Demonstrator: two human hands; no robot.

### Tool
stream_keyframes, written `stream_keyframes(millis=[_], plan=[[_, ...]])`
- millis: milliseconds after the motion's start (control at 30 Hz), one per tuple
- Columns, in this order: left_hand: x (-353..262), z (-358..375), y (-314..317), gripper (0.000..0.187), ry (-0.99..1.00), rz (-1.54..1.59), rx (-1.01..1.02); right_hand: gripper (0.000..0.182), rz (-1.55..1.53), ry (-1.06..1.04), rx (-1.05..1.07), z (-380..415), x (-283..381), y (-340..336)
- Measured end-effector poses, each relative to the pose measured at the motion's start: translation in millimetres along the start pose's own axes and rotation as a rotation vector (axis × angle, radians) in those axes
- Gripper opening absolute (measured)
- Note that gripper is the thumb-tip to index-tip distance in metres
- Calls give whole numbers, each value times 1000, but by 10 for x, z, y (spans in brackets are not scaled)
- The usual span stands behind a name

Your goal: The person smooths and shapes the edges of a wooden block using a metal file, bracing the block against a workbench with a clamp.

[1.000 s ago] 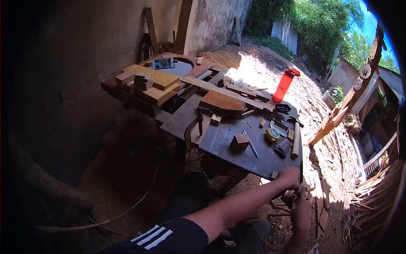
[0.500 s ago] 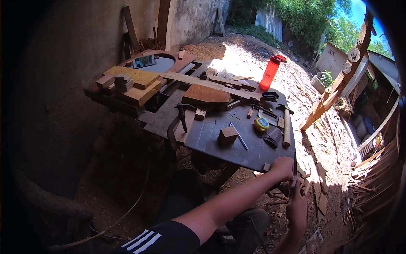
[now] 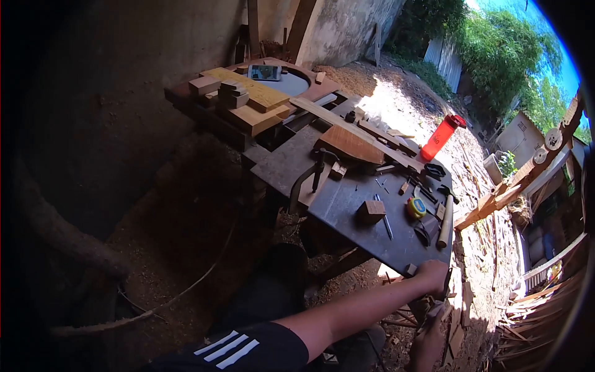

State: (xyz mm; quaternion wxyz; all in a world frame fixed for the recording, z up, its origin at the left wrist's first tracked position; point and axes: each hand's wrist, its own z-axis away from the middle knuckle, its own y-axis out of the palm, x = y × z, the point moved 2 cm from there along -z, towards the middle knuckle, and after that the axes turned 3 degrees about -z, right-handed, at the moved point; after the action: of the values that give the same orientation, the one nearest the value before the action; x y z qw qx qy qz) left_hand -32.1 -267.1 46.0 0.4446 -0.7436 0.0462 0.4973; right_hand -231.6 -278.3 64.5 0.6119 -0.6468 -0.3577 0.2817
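Note:
My left hand [image 3: 432, 276] is closed at the near right corner of the dark tabletop [image 3: 347, 217], around something dark and thin that I cannot make out. Just below it, my right hand [image 3: 432, 332] is also closed; what it grips is hidden in shadow. A small wood piece [image 3: 411, 269] lies at the table edge beside my left hand. Farther in on the top are a reddish wooden block [image 3: 371, 212], a pen [image 3: 383, 218], a yellow tape measure [image 3: 416, 208] and a hammer [image 3: 445, 221].
A red bottle [image 3: 441, 137] stands at the table's far right. A clamp [image 3: 318, 170] grips the left edge near a wood slab [image 3: 349, 144]. Stacked boards [image 3: 254, 102] and a phone [image 3: 264, 73] lie farther back. A slanted wooden post [image 3: 527, 167] rises at the right.
The view has turned, so the table and tools appear farther right and lower. My right hand sits slightly lower relative to my left; both remain at the table's corner.

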Motion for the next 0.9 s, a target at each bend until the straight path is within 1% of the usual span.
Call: stream_keyframes(millis=[67,167,267,367,433,467,567,600,633,667,733,833,900], plan=[[-60,77,-84,15,6,2,6,70,62,2,78,358,-4,-147],[-58,60,-91,18,-22,19,13,54,-44,12,-16,178,-115,-61],[-77,93,-30,18,-17,12,33,60,10,-9,17,-320,40,-124],[-44,52,-24,20,-15,6,-10,61,-16,-80,46,-457,-2,-124],[-52,59,18,21,-26,-14,4,60,27,-20,21,-214,9,-71],[-70,65,-60,22,-30,-17,3,59,55,5,4,-64,59,-98],[-89,84,-200,26,-20,19,52,66,133,-28,86,351,123,-309],[-93,103,-171,27,-17,25,89,66,118,-58,27,210,55,-226],[-80,96,-130,23,7,29,41,66,92,-68,-23,-28,-86,-29],[-115,124,-189,17,-21,-6,68,65,58,-69,-76,-193,-221,119],[-46,24,-14,12,-11,14,40,67,16,-123,-55,-504,-109,65],[-41,38,-3,12,-5,1,36,68,110,-19,-5,-454,8,24],[-62,58,-4,13,-4,-5,44,62,57,39,-25,-163,2,18]])
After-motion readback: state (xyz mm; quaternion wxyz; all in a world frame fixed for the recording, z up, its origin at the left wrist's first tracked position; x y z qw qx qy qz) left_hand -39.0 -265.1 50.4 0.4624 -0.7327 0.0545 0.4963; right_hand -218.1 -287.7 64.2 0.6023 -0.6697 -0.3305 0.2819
